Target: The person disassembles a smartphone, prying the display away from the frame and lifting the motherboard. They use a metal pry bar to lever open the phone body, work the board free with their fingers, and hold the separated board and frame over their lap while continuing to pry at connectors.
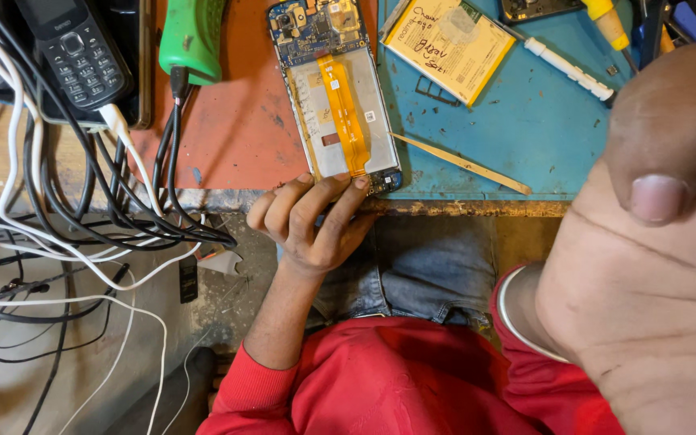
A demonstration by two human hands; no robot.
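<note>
A person in a red top sits at a cluttered repair tabletop (477, 208), seen from above, with an opened phone (340, 89) lying back-off across the seam where an orange mat (235, 121) meets a blue mat (525, 121). The phone's long axis runs away from the person, circuit board at the far end and a yellow ribbon cable (345, 113) running down its middle toward the near edge of the tabletop.

The left hand (312, 221) reaches up from below that edge, fingers loosely curled and fanned, with the fingertips (346, 184) resting on the phone's near end; it steadies the frame rather than pinching it. The right hand (654, 242) is raised very close to the camera, to the right of the phone and well apart from it, thumb bent over the palm; whether it holds anything cannot be told. The left hand is plainly the nearer of the two to the phone, which lies straight ahead of it.

Just to the right of the phone, on the blue mat, lie a thin pale pry stick (465, 163), a yellow battery (449, 44) and a white screwdriver (567, 68). To the left of the phone are a green tool (192, 36), a black keypad phone (74, 52) and a tangle of black and white cables (82, 201) spilling over the tabletop's edge.
</note>
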